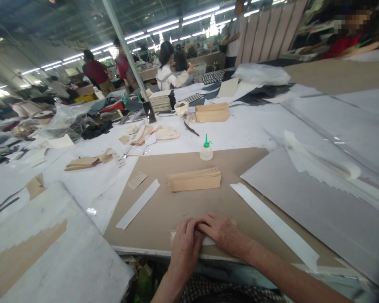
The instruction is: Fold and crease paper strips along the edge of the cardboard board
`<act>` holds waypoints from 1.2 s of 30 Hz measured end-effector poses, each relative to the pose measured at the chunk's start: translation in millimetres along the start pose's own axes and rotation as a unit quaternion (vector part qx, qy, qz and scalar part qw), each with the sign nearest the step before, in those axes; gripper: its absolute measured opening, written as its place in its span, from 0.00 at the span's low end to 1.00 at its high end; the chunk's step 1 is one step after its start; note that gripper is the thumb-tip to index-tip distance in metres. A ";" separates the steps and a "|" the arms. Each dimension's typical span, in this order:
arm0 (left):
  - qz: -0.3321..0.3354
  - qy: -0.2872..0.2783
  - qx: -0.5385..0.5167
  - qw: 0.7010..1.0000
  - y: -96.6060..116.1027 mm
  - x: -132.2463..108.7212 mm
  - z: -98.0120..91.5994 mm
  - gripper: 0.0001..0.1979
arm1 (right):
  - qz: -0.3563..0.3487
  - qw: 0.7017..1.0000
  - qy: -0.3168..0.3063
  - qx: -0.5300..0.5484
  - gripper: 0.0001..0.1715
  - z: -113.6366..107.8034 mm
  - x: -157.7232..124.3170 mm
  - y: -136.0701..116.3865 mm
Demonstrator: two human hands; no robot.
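Note:
Near the front edge of the brown board (pixel 139 210), a white strip (pixel 209 241) lies over a tan piece (pixel 234 222), mostly covered by my hands. My left hand (pixel 187 240) is closed over the left part, fingers bent down and together. From the right, my right hand (pixel 219 232) comes in with its fingers bent onto the same strip, its fingertips meeting those of the left. What exactly the fingertips grip underneath is partly hidden. Beyond the hands sits a stack of tan strips (pixel 194 182), and behind that a clear squeeze bottle (pixel 206 151) with a green nozzle.
White strips lie on the board at left (pixel 139 205) and right (pixel 274 225). A small marked card (pixel 137 180) is near the left strip. Grey sheets (pixel 316 202) cover the right side. Further back are another tan stack (pixel 212 112), a metal pole (pixel 126 48) and several people.

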State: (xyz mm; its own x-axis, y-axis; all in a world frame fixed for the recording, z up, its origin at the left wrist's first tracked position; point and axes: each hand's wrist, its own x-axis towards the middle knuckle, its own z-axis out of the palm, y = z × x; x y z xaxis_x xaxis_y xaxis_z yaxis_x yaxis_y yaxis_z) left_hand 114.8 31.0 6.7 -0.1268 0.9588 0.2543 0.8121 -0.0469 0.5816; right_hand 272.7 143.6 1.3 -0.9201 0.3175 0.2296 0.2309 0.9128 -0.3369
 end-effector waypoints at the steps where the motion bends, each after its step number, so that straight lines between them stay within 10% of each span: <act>1: -0.009 0.003 -0.018 1.000 2.2 3.3 5.2 0.13 | 0.018 1.000 0.000 0.008 0.09 -3.1 -3.6 3.7; 10: 0.039 -0.067 0.017 0.997 0.8 11.7 4.6 0.09 | 0.090 0.993 -0.016 0.077 0.05 -32.9 -34.3 31.7; 21: 0.159 -0.107 0.190 0.963 4.1 -0.1 3.8 0.17 | 0.010 1.000 -0.001 0.004 0.10 -29.5 -47.3 33.9; 36: 0.143 -0.114 0.181 0.966 16.0 1.1 7.0 0.10 | -0.020 0.994 0.036 -0.101 0.09 -31.5 -54.8 24.1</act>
State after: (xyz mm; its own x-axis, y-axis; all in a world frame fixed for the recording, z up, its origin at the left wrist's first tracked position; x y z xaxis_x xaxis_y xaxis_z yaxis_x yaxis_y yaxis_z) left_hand 131.6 33.3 10.9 0.2283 0.9596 0.1642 0.9463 -0.2584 0.1944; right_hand 338.7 156.3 9.3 -0.9062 0.2911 0.3067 0.2601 0.9556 -0.1385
